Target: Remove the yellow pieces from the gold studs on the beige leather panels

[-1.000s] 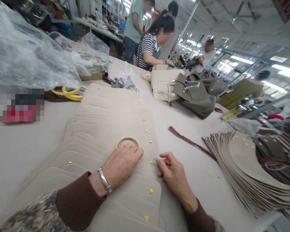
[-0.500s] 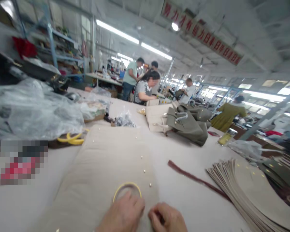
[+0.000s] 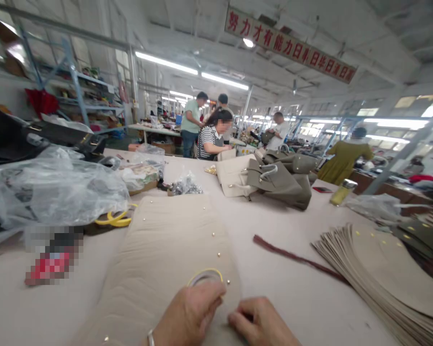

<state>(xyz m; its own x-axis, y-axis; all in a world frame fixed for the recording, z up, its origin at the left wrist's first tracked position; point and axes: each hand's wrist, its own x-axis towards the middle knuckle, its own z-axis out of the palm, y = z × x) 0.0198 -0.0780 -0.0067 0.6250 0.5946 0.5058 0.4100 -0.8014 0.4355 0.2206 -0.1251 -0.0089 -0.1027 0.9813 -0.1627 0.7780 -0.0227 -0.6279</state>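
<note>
A long beige padded panel (image 3: 166, 250) with small gold studs along its edges lies lengthwise on the table. Over its near right part is my left hand (image 3: 193, 307), fingers curled round a yellow-rimmed roll of tape (image 3: 206, 275), whose upper rim shows above the knuckles. My right hand (image 3: 261, 319) is closed just to the right, thumb and fingers pressed together at the panel's right edge. Whatever it pinches is hidden. Between the two hands is a small gap.
Left are yellow tape rolls (image 3: 117, 218) and clear plastic bags (image 3: 57, 187). Grey-green bags (image 3: 281, 180) stand at the back beside a seated co-worker (image 3: 214, 134). A brown strip (image 3: 296, 257) and stacked beige pieces (image 3: 386, 269) lie right, with a yellow bottle (image 3: 343, 192) beyond.
My left hand has moved right with the tape roll and turned, so the thumb side shows. My right hand has shifted slightly right and stays closed. The camera view has tilted.
</note>
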